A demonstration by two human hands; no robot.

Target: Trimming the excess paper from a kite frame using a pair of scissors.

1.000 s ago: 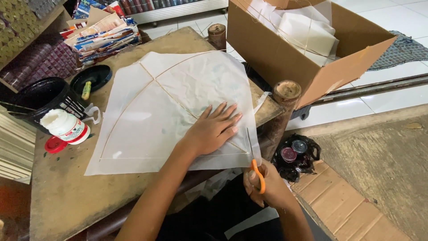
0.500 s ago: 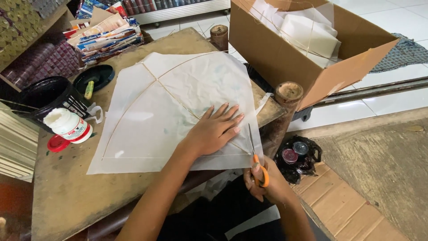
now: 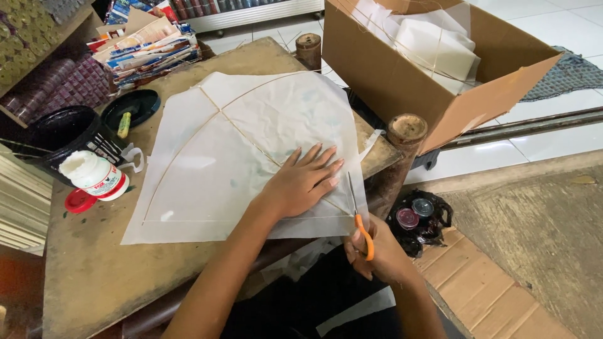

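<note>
Closed around orange-handled scissors point(image 3: 359, 220), the right hand point(image 3: 377, 254) holds them at the near right edge of the white kite paper point(image 3: 251, 150), blades against that edge, while the left hand point(image 3: 301, 182) lies flat and spread on the sheet, gripping nothing. Thin sticks show through the paper, which covers most of a worn wooden table point(image 3: 94, 276); at its left stand an opened glue bottle point(image 3: 94, 176), its red cap point(image 3: 80, 201) and a black bucket point(image 3: 66, 135). Beyond the table sits an open cardboard box point(image 3: 402, 81) on a tiled floor point(image 3: 559, 144).
</note>
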